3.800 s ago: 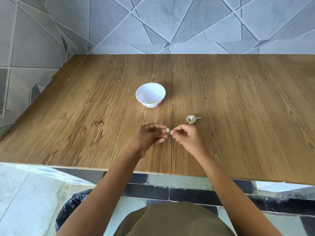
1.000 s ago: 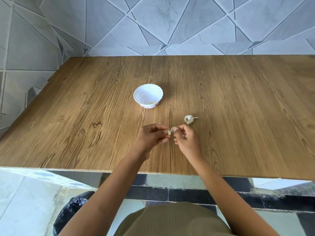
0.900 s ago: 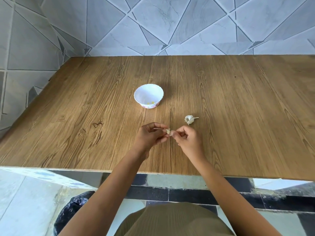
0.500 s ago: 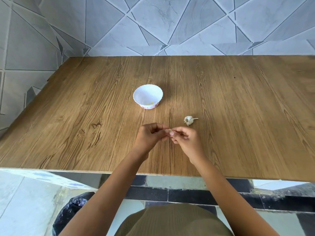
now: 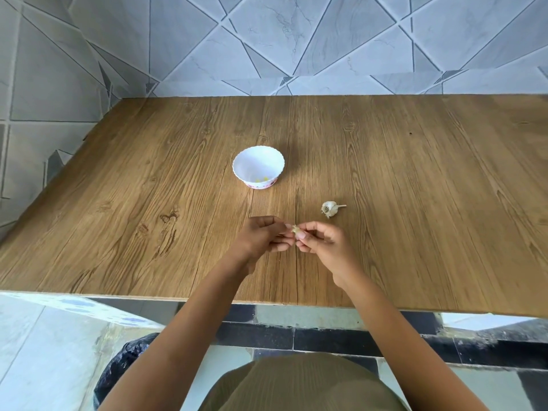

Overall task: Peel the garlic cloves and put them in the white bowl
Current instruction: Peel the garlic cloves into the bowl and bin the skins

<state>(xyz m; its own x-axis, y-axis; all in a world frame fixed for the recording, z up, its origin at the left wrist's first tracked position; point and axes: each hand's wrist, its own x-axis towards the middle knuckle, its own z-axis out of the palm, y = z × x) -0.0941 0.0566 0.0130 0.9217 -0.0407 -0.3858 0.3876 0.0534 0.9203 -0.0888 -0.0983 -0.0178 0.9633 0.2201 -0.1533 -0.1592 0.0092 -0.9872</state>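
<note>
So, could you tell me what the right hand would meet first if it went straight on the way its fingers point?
Its fingers point toward the left hand, so beyond the garlic clove that both hands pinch, the right hand would most likely meet that hand first.

Wooden table [image 5: 148, 203], grey tiled wall [image 5: 267, 40]
</note>
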